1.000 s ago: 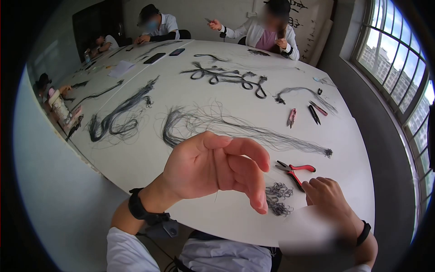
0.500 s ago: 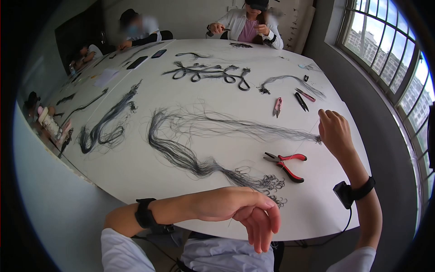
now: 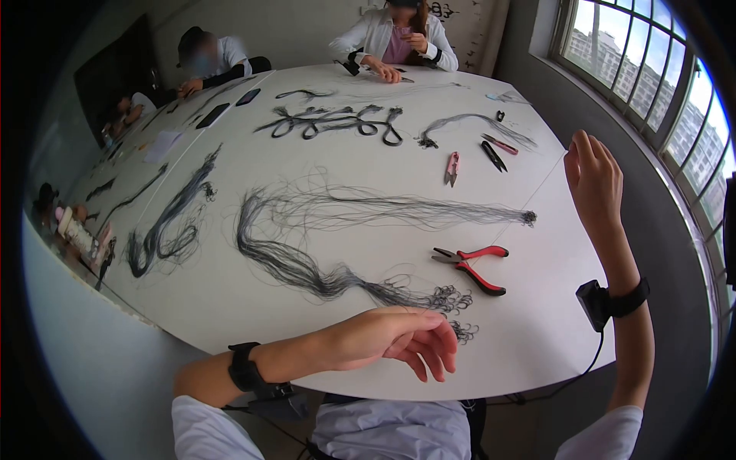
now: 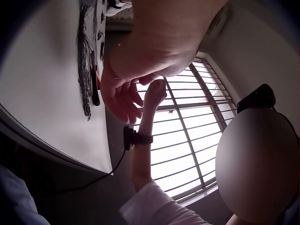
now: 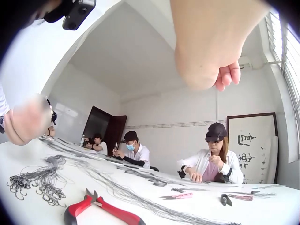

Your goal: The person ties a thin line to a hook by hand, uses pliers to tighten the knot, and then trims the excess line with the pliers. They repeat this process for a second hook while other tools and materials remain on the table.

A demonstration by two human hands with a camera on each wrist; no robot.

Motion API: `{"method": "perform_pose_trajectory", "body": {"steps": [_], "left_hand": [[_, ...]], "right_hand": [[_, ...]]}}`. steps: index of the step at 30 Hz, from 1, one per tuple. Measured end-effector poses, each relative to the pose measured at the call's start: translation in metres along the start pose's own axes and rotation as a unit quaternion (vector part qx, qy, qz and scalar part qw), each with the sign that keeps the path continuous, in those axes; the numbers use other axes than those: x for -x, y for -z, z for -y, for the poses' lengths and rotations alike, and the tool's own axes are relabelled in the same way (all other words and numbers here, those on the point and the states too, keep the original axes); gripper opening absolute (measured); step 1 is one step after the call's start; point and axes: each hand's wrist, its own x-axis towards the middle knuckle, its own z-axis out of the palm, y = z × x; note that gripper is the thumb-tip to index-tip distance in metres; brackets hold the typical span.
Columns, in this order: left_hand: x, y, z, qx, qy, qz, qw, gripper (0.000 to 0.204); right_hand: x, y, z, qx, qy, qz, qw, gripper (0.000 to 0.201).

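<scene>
My right hand (image 3: 596, 180) is raised above the table's right edge, thumb and fingertips pinching a thin fishing line (image 3: 547, 177). The line slants from there down-left past the pliers (image 3: 460, 257). My left hand (image 3: 399, 337) is low over the near edge, fingers loosely curved and thumb against the index finger, pinching the same line; the exact grip is partly hidden. Beyond it lies a long bundle of dark line (image 3: 330, 284), its end a cluster of small hooks (image 3: 452, 297). In the right wrist view the red-handled pliers (image 5: 101, 201) lie in front of hooks (image 5: 40, 185).
Pink snips (image 3: 452, 167), black snips (image 3: 494, 157) and more bundles of line (image 3: 172, 207) lie about the white table (image 3: 552, 330). Two phones (image 3: 212, 115) are farther back. Across the table a person (image 3: 399, 46) sits working. A barred window (image 3: 629, 61) is at right.
My right hand has swung from the near edge up and out to the right, drawing out the line. My left hand has lowered toward the near edge and turned. The view has shifted slightly.
</scene>
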Motion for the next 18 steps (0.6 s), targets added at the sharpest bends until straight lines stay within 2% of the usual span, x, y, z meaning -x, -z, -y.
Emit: {"method": "perform_pose_trajectory", "body": {"steps": [2, 3, 5, 6, 8, 10, 12, 13, 14, 16, 17, 18], "left_hand": [[0.002, -0.003, -0.002, -0.028, 0.013, 0.100, 0.995, 0.043], [0.003, -0.007, -0.005, -0.029, 0.013, 0.100, 0.995, 0.043], [0.008, -0.014, -0.014, -0.031, 0.008, 0.205, 0.978, 0.048], [0.009, -0.015, -0.017, -0.033, 0.006, 0.204, 0.978, 0.048], [0.012, -0.018, -0.024, 0.055, -0.134, 0.313, 0.939, 0.049], [0.019, -0.028, -0.040, 0.102, -0.263, 0.269, 0.921, 0.050], [0.023, -0.031, -0.060, 0.134, -0.415, 0.176, 0.882, 0.046], [0.024, -0.029, -0.071, 0.130, -0.465, 0.113, 0.868, 0.043], [0.026, -0.026, -0.084, 0.125, -0.512, 0.050, 0.849, 0.041], [0.025, -0.005, -0.100, 0.096, -0.582, -0.015, 0.807, 0.039], [0.024, 0.004, -0.106, 0.093, -0.585, -0.016, 0.806, 0.039], [0.022, 0.012, -0.111, 0.079, -0.609, -0.085, 0.785, 0.040]], "right_hand": [[0.001, -0.002, -0.001, -0.004, -0.006, 0.007, 1.000, 0.013], [0.002, -0.003, 0.000, -0.004, -0.007, 0.006, 1.000, 0.013], [0.004, -0.006, 0.005, -0.045, -0.034, 0.072, 0.996, 0.012], [0.006, -0.007, 0.008, -0.055, -0.040, 0.106, 0.992, 0.011], [0.013, -0.012, 0.016, -0.103, -0.015, 0.152, 0.983, 0.011], [0.025, -0.017, 0.027, -0.173, 0.002, 0.239, 0.955, 0.010], [0.036, -0.014, 0.047, -0.253, 0.014, 0.291, 0.923, 0.009], [0.039, -0.009, 0.057, -0.289, 0.031, 0.306, 0.907, 0.009], [0.043, -0.004, 0.068, -0.325, 0.047, 0.319, 0.889, 0.009], [0.044, 0.015, 0.093, -0.383, 0.087, 0.315, 0.864, 0.009], [0.047, 0.024, 0.105, -0.406, 0.120, 0.294, 0.857, 0.009], [0.049, 0.033, 0.116, -0.427, 0.151, 0.273, 0.849, 0.009]]}}
